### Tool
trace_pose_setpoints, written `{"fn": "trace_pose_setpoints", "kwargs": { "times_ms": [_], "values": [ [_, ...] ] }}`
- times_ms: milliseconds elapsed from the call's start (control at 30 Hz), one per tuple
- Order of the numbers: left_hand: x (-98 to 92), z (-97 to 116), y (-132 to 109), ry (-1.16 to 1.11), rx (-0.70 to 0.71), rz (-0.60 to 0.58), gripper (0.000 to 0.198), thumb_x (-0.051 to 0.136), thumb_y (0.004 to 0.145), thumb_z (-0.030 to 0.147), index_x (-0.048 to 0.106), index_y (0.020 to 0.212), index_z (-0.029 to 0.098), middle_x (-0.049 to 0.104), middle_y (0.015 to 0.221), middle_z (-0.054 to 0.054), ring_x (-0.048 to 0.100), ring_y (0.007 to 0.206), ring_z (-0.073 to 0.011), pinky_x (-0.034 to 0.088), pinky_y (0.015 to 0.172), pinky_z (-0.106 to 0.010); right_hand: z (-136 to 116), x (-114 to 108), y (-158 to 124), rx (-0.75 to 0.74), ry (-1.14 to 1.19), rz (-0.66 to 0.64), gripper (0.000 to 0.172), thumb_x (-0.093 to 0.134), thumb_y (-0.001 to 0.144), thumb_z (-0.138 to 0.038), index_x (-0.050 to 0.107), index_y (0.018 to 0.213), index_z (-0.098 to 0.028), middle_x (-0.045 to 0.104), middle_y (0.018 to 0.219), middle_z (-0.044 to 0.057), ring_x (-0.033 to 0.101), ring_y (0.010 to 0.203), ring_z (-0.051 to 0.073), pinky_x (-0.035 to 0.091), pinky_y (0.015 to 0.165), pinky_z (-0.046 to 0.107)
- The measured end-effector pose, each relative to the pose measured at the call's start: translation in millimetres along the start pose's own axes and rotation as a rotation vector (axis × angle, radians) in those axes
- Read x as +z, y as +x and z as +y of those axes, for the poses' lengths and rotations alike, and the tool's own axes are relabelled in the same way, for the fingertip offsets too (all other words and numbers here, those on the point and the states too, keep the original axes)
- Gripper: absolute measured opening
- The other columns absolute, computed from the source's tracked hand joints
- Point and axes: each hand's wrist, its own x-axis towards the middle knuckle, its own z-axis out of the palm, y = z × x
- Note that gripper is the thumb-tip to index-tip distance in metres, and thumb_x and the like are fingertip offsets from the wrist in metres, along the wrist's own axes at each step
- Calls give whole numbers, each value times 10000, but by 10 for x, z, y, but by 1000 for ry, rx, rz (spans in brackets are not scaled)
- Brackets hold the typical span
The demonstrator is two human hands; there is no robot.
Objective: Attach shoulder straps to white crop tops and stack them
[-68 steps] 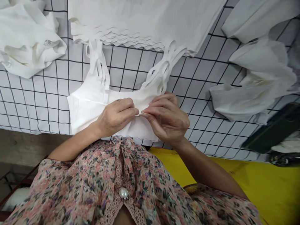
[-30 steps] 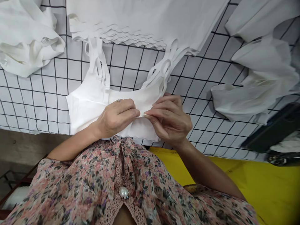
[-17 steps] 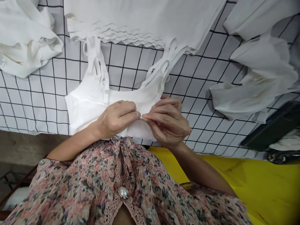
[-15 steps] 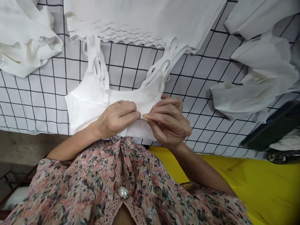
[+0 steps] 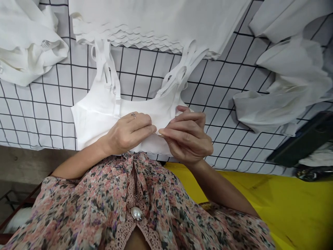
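Note:
A white bra [image 5: 96, 118] lies on the table close to my body, its straps [image 5: 111, 81] stretching away from me toward a white fabric stack. At the middle of the bra, my left hand [image 5: 131, 132] is closed, with thumb and forefinger pinching the fabric edge. My right hand [image 5: 188, 137] pinches the same edge just to the right, fingertips almost meeting the left ones. A small bit of white edge shows between the fingertips; its detail is too fine to make out. The lower part of the bra is partly hidden by both hands.
A layered stack of white pieces with wavy edges [image 5: 156, 21] lies at the back. Crumpled white garments rest on the left [image 5: 28, 48] and right [image 5: 283, 86]. A dark flat object [image 5: 299, 142] sits at the right edge. The tablecloth [image 5: 140, 74] has a black grid.
My right hand has shifted very slightly right, and the edge between the fingertips now shows a small curl. My left hand has stayed almost in place.

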Motion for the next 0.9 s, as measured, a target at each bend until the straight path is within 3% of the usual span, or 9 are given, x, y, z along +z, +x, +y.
{"fn": "trace_pose_setpoints", "kwargs": {
  "times_ms": [233,367,533,733,900],
  "values": [
    [-5,-29,-13,-13,54,-5,82,582,1064,103,645,1063,155,696,883,-47,627,780,-146,495,671,-293,-35,-3,-39,-50,-136,52,249,729,975,-191,748,1153,-364,724,874,-61,632,899,163,580,1137,457],
    [-20,-27,-6,-29,58,-20,125,549,1071,102,660,1055,158,720,899,-65,654,809,-158,496,674,-308,-80,-16,-51,-125,-181,79,235,758,918,-105,758,1079,-277,746,848,-23,644,868,181,571,1146,515],
    [-29,-38,-9,-32,120,-12,128,548,1071,111,664,1056,162,756,944,-81,672,814,-160,515,679,-317,-124,-43,-48,-185,-210,71,222,752,916,-75,737,953,-293,768,943,-58,658,907,156,542,1191,455],
    [-42,-33,18,0,176,5,140,530,1078,121,654,1040,173,766,928,-73,664,770,-147,537,663,-314,-169,-44,-40,-186,-221,76,206,729,931,-59,724,1015,-247,766,913,-42,645,923,147,503,1251,470],
    [-57,-19,27,-5,172,16,111,570,1062,117,665,1047,173,773,930,-67,691,768,-143,568,661,-306,-127,20,-73,-147,-299,113,183,705,982,-173,695,1039,-347,756,841,-98,685,806,146,557,1199,473]
  ]
}}
